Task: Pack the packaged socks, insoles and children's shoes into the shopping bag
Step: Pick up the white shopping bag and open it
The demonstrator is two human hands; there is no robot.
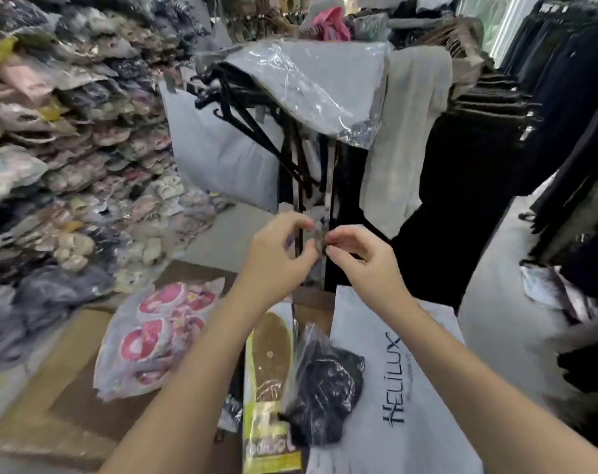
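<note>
My left hand (280, 254) and my right hand (362, 256) are raised side by side above the table. Their fingertips pinch a small brown-grey thing (320, 239) between them, too blurred to identify. Below them lies a flat white shopping bag (403, 388) printed HELILUX. A clear packet of black socks (326, 388) rests on the bag's left edge. Beside it, to the left, lies a packet of brown insoles (270, 367) with a yellow label. Further left sits a plastic bag of pink children's shoes (155, 336) on brown cardboard (68, 398).
Tall stacks of bagged shoes (68, 148) fill the left side. A rack with black hangers (256, 124) and grey garments under clear plastic (311, 90) stands just behind my hands. Dark trousers (516, 131) hang on rails to the right.
</note>
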